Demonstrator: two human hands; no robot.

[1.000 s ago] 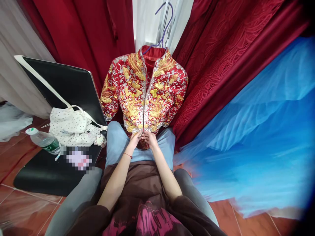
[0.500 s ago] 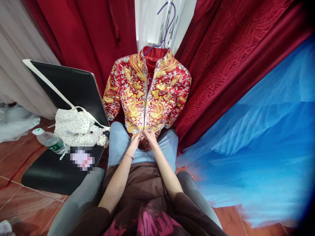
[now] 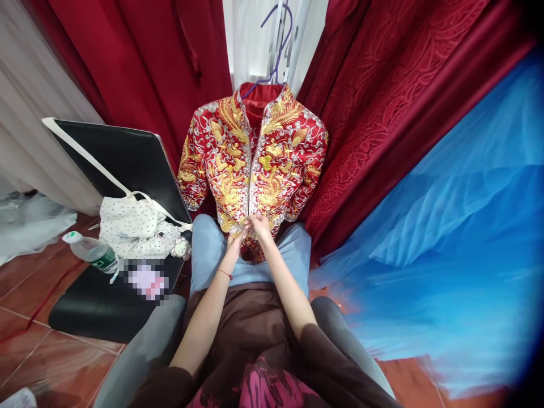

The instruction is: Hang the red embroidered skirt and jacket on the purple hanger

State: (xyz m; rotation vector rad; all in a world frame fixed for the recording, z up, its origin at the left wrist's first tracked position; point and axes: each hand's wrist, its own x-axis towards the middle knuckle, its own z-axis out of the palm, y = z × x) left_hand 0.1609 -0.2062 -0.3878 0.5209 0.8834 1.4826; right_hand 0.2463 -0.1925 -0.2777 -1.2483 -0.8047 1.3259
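Note:
A red jacket (image 3: pixel 272 150), embroidered in gold and silver, hangs in front of me on a purple hanger (image 3: pixel 278 56). Its collar stands apart at the top, and the two front edges meet lower down. My left hand (image 3: pixel 236 240) is closed on the bottom hem, near the front edges. Just above and to the right, my right hand (image 3: pixel 258 225) has its fingers pinched at the lower end of the front edges. What lies between those fingertips is too small to make out. The hem rests between my knees, over my blue trousers (image 3: pixel 208 249).
To the left stands a black chair (image 3: pixel 97 314) holding a dotted white bag (image 3: pixel 127 226), a water bottle (image 3: pixel 91 251) and a blurred-out item (image 3: pixel 148 281). Red curtains (image 3: pixel 361 113) hang behind the jacket. Blue tulle (image 3: pixel 459 255) spreads over the right side.
My right hand has risen a little along the front edges, away from my left hand, which stays at the hem. The whole view has shifted slightly.

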